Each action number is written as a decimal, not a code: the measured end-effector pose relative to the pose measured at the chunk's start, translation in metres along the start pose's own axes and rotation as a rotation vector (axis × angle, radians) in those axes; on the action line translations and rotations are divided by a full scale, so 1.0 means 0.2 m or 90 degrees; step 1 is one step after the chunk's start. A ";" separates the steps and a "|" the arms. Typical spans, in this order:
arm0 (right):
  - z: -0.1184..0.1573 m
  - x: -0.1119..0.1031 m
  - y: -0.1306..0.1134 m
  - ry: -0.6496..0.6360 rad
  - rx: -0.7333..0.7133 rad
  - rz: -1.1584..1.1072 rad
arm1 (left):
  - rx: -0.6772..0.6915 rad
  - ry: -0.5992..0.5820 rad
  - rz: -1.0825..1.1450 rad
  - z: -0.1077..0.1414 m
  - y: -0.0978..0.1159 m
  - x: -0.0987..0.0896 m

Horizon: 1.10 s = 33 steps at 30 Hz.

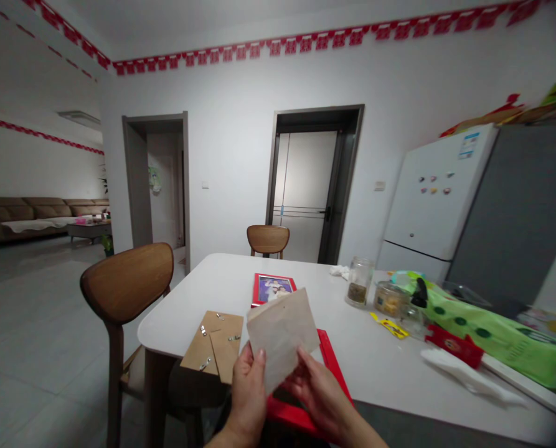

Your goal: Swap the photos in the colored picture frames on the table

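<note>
Both of my hands hold a blank off-white sheet of paper or card (pixel 284 336), tilted up above the table's near edge. My left hand (pixel 248 389) grips its lower left side, with the thumb on the face turned to me. At the lower right side, my right hand (pixel 322 392) closes on it with thumb and fingers. Partly hidden under the sheet and my right hand is a red picture frame (pixel 334 361). Left of my hands lies a brown backing board (pixel 203 339) with metal clips. Beyond the sheet rests a red-framed photo (pixel 263 283), partly covered.
The white table (pixel 221 274) carries a glass jar (pixel 358 286), a lidded food container (pixel 390 298), a yellow packet (pixel 392 325) and a green bag (pixel 497 336) on the right. Wooden chairs stand at the left (pixel 131 283) and far side (pixel 268 238).
</note>
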State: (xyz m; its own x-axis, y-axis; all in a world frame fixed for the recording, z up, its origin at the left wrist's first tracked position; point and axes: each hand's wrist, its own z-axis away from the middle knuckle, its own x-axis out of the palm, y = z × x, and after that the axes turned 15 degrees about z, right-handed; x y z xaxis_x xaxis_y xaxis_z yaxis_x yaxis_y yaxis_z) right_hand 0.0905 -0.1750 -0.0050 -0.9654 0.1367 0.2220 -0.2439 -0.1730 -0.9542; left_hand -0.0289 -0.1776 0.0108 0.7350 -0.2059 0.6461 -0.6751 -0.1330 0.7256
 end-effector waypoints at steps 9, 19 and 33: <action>-0.02 -0.29 -0.15 0.147 -0.024 -0.023 | -0.033 -0.326 -0.509 0.07 0.02 -0.09; -0.03 -0.41 -0.12 0.120 -0.014 0.209 | -0.023 -0.380 -0.861 0.06 -0.01 -0.18; -0.27 -0.34 -0.07 0.142 -0.110 0.488 | 0.007 -0.351 -0.840 0.09 -0.01 -0.20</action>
State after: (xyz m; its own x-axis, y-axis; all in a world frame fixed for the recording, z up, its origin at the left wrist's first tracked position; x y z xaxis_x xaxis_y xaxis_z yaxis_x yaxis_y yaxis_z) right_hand 0.1641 -0.1294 -0.0179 -0.8128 0.2349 -0.5331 0.5124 -0.1471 -0.8461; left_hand -0.0580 -0.1855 -0.0218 0.6978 -0.2706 -0.6632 0.4690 -0.5271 0.7086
